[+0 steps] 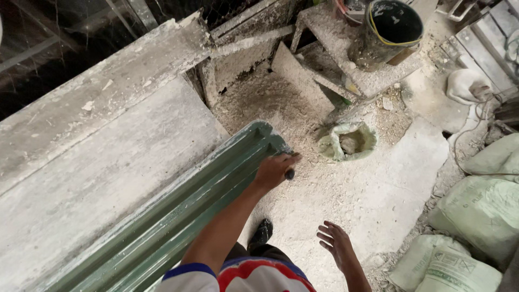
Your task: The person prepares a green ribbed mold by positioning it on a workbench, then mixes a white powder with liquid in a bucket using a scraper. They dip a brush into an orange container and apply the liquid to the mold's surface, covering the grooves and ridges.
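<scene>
Green ribbed panel: left hand grasps far end, perhaps with tool; right hand released, apart.

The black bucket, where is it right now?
In the head view the black bucket is at the top right, standing on a dusty slab, well beyond the left hand on the green ribbed panel.

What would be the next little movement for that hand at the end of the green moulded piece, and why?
Probably a short stroke back along the green moulded piece. The left hand holds a dark-handled tool right at its far end, where pale smears mark the corner, so nothing remains ahead. The right hand hangs open, holding nothing.
</scene>
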